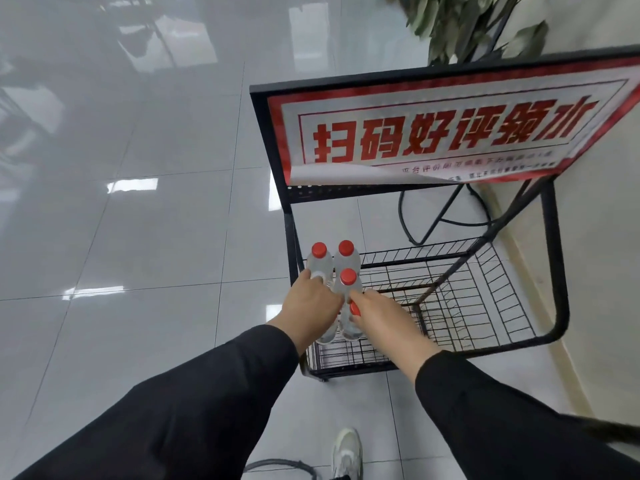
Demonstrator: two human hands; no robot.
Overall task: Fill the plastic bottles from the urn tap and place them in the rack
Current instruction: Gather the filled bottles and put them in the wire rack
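Here, both hands (341,308) — gripping red-capped bottles (346,271), over the rack (450,306)

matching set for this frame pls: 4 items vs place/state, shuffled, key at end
Items
1. sign
2. left hand
3. shoe
4. plant

Place or state
A. on the floor tiles at the bottom edge of the view
B. red characters, on top of the black rack
C. behind the rack, at the top of the view
D. on a red-capped bottle at the rack's left corner

Pairs: 1-B, 2-D, 3-A, 4-C
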